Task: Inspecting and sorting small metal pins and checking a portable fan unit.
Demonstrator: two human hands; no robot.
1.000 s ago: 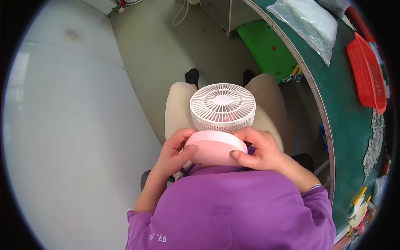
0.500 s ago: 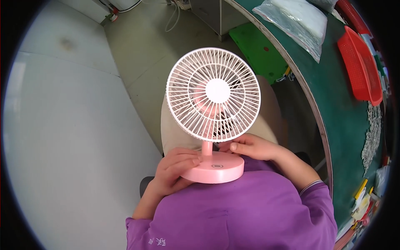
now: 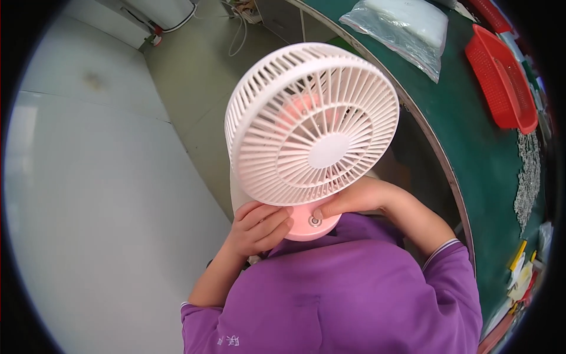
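A pink desk fan (image 3: 300, 231) with a round white grille stands tilted in front of my chest, its face turned up toward me. My left hand (image 3: 259, 227) is closed on the left side of the pink base, fingers lying over its top. From the right, my right hand (image 3: 351, 197) grips the base, with the thumb at the round button (image 3: 315, 221) on its top. The other right fingers are hidden under the grille and behind the stem. Through the grille bars, pink parts of the fan show.
On my right curves a green-topped table (image 3: 439, 109). It bears a clear plastic bag (image 3: 401, 29) with white contents, a red plastic basket (image 3: 501, 79), a heap of small silvery pieces (image 3: 527, 177) and a yellow-handled tool (image 3: 518, 255). A pale wall or panel (image 3: 106, 194) is on my left.
The fan has come up closer and its head has tipped toward me and to the right. My right hand has moved from beside the stem onto the base, thumb at the button.
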